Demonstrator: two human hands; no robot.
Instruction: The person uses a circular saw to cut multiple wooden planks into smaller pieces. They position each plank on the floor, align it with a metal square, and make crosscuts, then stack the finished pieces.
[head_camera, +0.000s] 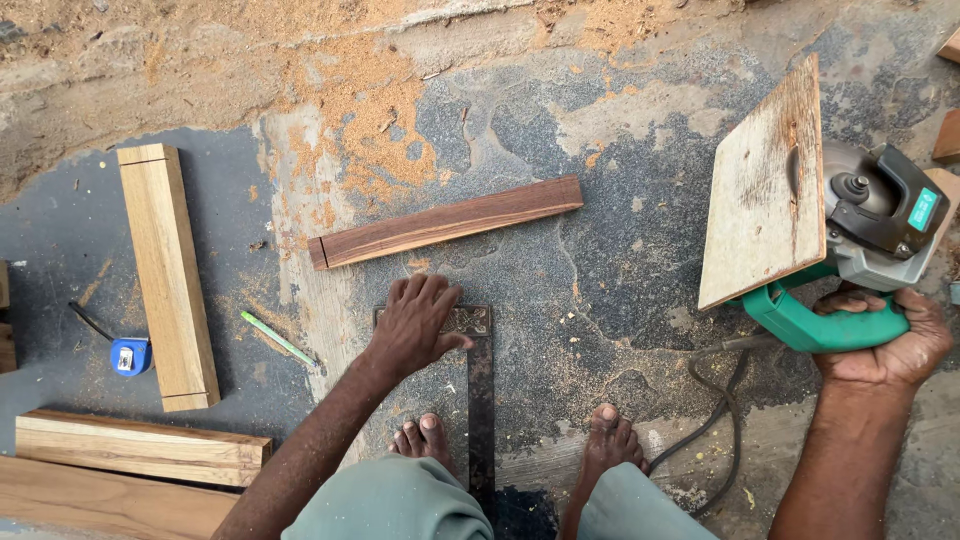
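Note:
My left hand rests flat, fingers spread, on the handle end of a dark metal try square lying on the ground between my bare feet. Just beyond my fingers lies a thin dark brown wooden strip, slanted up to the right. My right hand grips the green handle of a circular saw tipped on its side, with a worn plywood base plate facing left. The saw's cord trails down by my right foot.
A pale wooden block lies at left, with a blue tape measure and a green pencil beside it. More planks sit at lower left. Sawdust covers the concrete at the top.

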